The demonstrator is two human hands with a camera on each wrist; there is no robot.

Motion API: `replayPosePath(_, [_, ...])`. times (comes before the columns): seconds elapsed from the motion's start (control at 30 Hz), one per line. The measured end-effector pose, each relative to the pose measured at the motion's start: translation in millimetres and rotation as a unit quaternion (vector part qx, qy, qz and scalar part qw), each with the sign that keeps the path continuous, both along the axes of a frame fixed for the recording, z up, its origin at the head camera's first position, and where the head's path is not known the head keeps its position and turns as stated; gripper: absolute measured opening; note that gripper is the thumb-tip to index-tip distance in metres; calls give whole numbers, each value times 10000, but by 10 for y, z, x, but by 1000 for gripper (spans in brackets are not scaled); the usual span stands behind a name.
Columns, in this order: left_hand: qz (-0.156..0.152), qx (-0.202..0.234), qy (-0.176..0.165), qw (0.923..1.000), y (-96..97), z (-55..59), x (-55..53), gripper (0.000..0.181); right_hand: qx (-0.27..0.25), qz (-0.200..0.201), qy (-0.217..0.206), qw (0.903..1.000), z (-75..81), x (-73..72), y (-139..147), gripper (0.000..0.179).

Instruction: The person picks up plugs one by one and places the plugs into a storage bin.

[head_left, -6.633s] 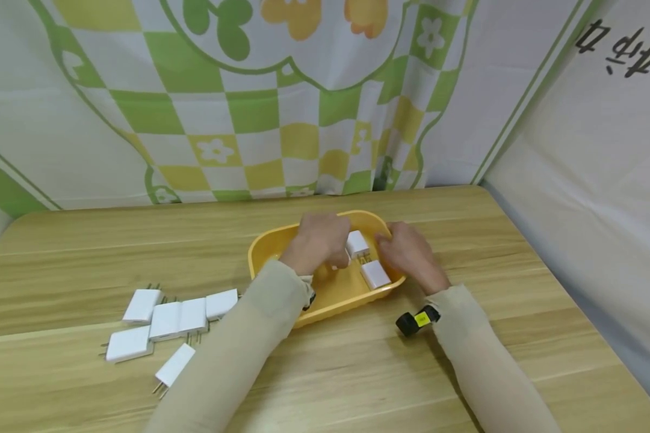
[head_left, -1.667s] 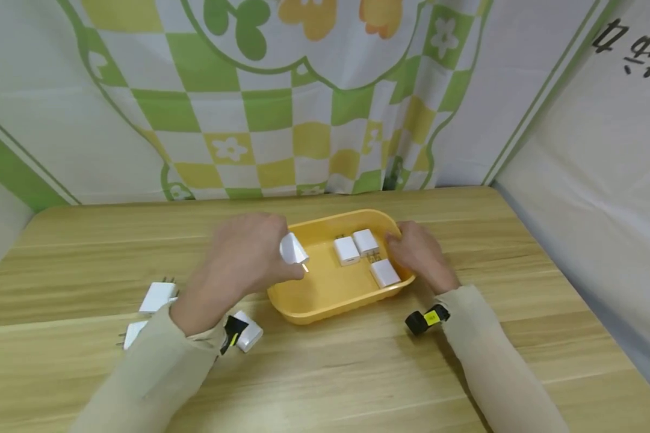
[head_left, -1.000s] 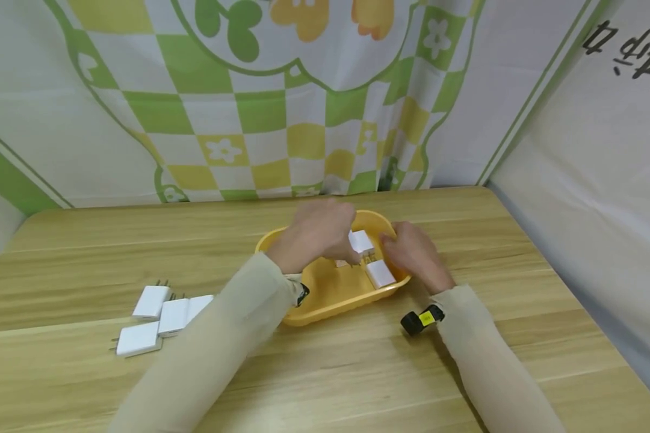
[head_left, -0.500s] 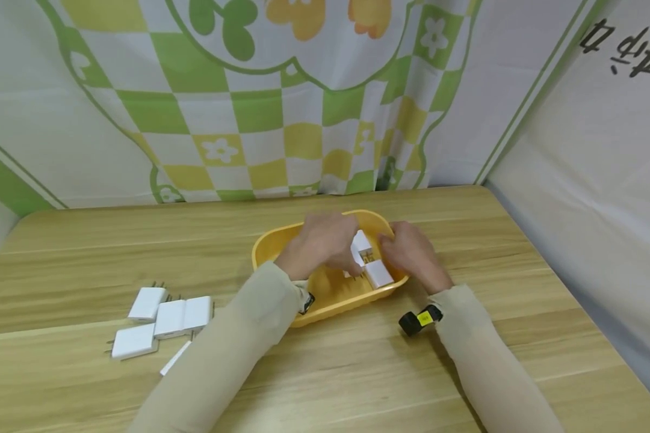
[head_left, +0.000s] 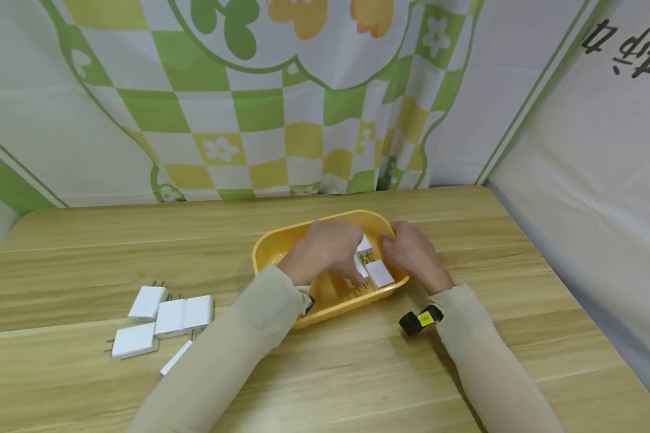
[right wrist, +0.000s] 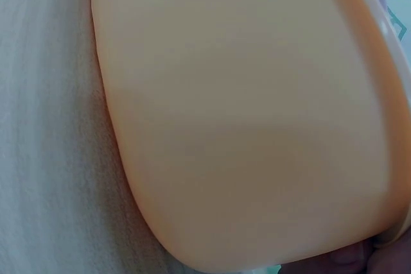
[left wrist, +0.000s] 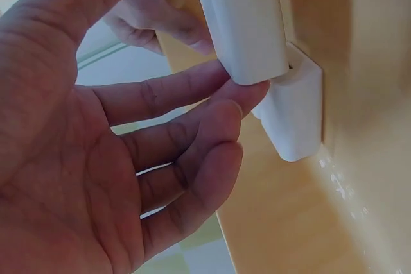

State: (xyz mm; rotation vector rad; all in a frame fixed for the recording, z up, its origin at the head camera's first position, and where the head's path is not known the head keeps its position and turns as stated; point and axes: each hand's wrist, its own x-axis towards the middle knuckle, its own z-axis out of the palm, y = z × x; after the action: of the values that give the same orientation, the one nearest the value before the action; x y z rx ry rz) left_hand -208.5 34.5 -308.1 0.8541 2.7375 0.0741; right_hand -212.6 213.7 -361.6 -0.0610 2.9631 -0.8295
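Note:
My left hand (head_left: 327,246) reaches into the yellow plastic basket (head_left: 325,313). In the left wrist view, its thumb and fingertips pinch a white plug-in charger (left wrist: 244,27), while the last fingers curl beside it. Right behind this charger, a second white charger (left wrist: 298,117) lies on the basket floor. In the head view, one charger (head_left: 380,273) shows near the basket's right front, and another (head_left: 364,244) lies behind it, partly covered by the left hand. My right hand (head_left: 414,252) grips the basket's right end; the right wrist view shows mostly the basket's outer wall (right wrist: 244,107).
Several white chargers lie on the wooden table (head_left: 357,373) left of the basket, including one at the far left (head_left: 134,341) and one partly under the left sleeve (head_left: 176,358). A checked curtain (head_left: 206,114) hangs behind the table.
The left hand has carried a charger from the table side into the basket and moved it slightly toward the front right. The right hand keeps its hold on the basket.

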Motion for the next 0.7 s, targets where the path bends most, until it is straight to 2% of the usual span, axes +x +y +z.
replayPosePath(0.2, [-78,-272,69,9996,31,-44,30,46,58,-13,14,10000,-1,-6,-8,29])
replayPosePath(0.7, [-118,-207,-11,9997,56,-82,64,46,61,1,11,10000,-7,-12,-6,29])
